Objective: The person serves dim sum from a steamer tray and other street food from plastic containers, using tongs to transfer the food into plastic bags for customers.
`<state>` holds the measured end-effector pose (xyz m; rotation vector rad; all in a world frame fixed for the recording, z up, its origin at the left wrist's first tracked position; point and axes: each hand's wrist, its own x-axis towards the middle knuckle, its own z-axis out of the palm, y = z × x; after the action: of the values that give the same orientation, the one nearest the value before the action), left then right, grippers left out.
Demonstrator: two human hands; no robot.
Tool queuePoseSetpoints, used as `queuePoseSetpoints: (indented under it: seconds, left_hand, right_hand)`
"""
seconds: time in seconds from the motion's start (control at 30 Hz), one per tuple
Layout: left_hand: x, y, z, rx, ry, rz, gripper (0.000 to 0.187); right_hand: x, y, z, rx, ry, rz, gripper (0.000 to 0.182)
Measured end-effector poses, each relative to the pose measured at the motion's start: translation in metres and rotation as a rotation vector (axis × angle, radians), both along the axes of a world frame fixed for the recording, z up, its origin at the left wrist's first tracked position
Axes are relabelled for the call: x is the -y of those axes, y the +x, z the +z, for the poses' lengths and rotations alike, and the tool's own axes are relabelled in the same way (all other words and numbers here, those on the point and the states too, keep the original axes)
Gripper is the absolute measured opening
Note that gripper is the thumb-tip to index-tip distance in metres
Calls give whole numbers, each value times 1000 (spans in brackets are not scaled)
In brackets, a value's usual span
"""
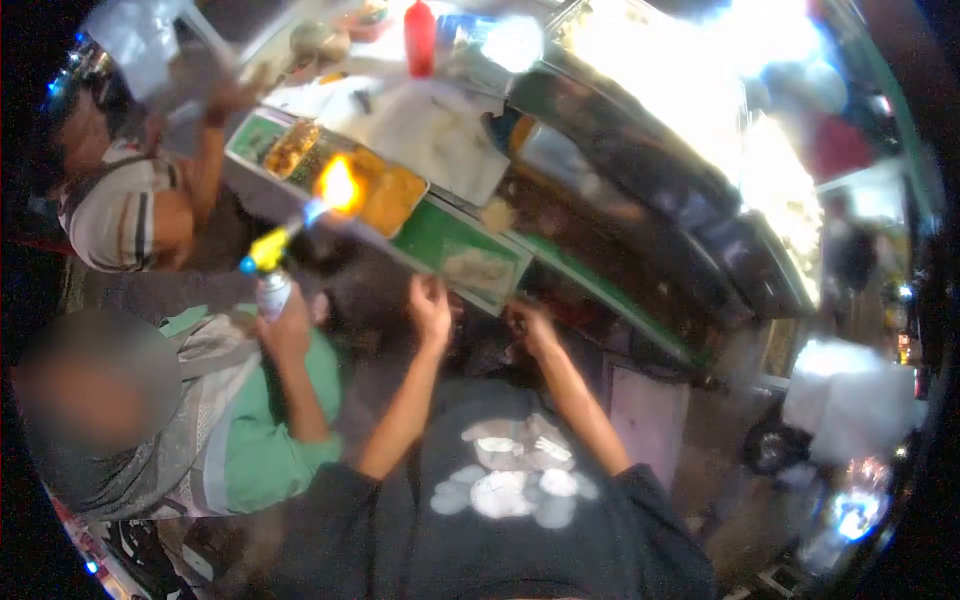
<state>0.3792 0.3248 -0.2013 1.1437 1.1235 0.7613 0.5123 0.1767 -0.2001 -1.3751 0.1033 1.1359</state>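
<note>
My left hand (pixel 432 312) is in front of the counter's near edge, its fingers curled inward and blurred. To its right, my right hand (pixel 529 325) is closed, near the corner of the green counter board (pixel 425 230). What either hand holds, if anything, is too smeared to make out. A pale, flat thing that looks like a clear packet (pixel 478 270) lies on the board just beyond my hands. Left of it is a tray of orange-yellow food (pixel 395 195).
On the left, a person in a green sleeve (pixel 285 455) holds a blowtorch (pixel 272 270), its flame (pixel 341 185) over the food. Another person in a striped cap (pixel 125 215) stands further left. A red squeeze bottle (pixel 420 40) and white cloth-like sheet (pixel 440 135) are at the back.
</note>
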Motion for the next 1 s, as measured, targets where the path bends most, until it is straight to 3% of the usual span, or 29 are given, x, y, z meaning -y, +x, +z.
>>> queuePoseSetpoints:
  seconds: [0.23, 0.47, 0.73, 0.9, 1.0]
  left_hand:
    - [4, -3, 4, 61, -7, -24, 12]
    - [7, 0, -2, 103, -25, 29, 13]
    - [14, -10, 20, 133, -221, -34, 16]
    - [19, -16, 28, 111, -338, -40, 17]
    - [23, -16, 31, 113, -364, -17, 16]
  right_hand:
    - [2, 8, 0, 67, 41, 85, 19]
    - [-3, 8, 19, 196, -75, 90, 20]
    - [-7, 16, 9, 136, -113, 39, 15]
    - [-7, 9, 12, 306, -69, -60, 20]
    - [-4, -14, 28, 232, -138, 117, 26]
